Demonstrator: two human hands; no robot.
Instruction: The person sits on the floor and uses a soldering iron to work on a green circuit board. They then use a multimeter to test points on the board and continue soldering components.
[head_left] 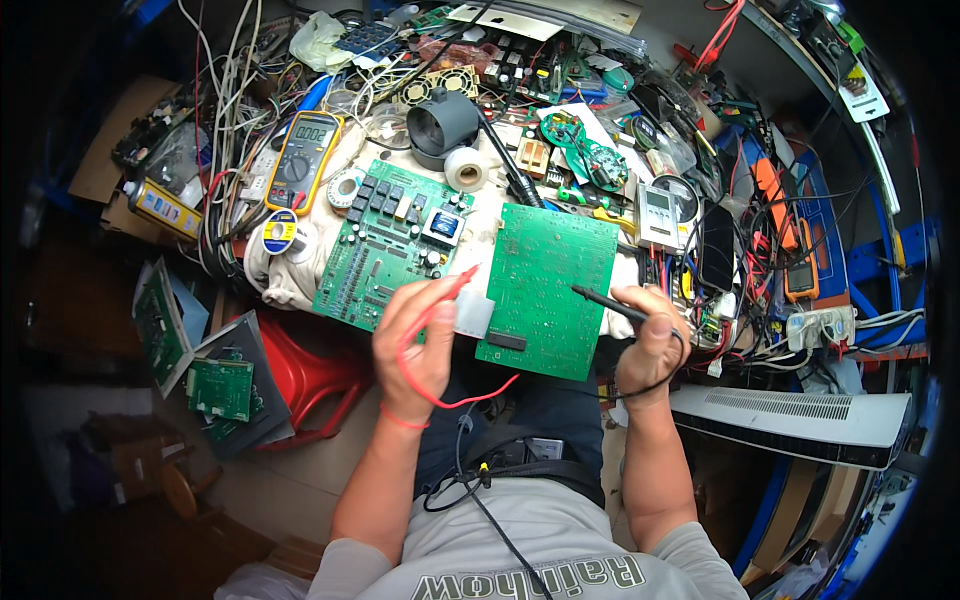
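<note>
- left hand (415,335) grips a red probe (445,298); right hand (650,345) is closed around a black probe (605,301).
- black tip touches a green circuit board (545,285) lying solder side up.
- a second board (385,245) sits beside it, a yellow multimeter (303,160) beyond.

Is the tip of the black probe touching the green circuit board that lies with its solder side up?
Touching. In the head view, the black probe, held in the right hand, ends directly on the green circuit board.
</note>
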